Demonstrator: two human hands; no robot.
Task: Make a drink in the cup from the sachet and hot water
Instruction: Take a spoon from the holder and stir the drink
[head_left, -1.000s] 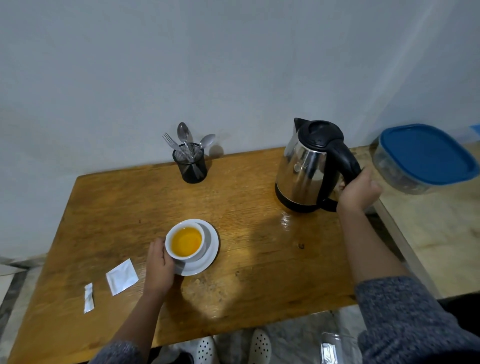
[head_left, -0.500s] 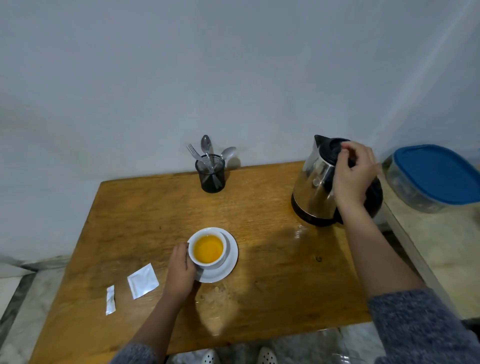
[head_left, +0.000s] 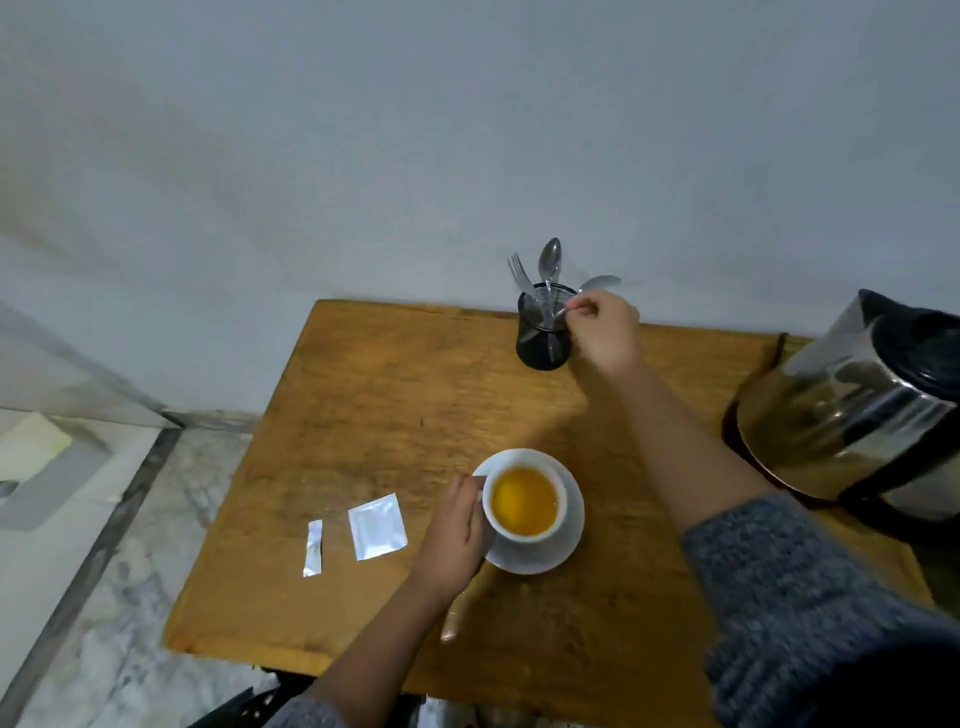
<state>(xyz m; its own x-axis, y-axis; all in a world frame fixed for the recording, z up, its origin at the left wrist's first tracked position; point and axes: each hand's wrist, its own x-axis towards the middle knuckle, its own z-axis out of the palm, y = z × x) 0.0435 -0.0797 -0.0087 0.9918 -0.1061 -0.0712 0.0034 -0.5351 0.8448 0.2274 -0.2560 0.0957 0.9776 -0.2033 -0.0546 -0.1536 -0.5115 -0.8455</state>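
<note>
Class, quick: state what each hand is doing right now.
Left hand: closed on the cup.
Right hand: pinching a spoon in the holder.

Your right hand (head_left: 605, 330) is no longer touching the kettle (head_left: 852, 415); it is now pinching the handle of a spoon (head_left: 589, 293) in the black cutlery holder (head_left: 543, 338). Your view is swinging left, pushing the kettle to the right edge.

A home kitchen corner is suggested by a steel electric kettle (head_left: 857, 415), a black mesh cutlery holder (head_left: 543, 338) and a worn wooden surface (head_left: 395, 415) against a plain wall.
</note>
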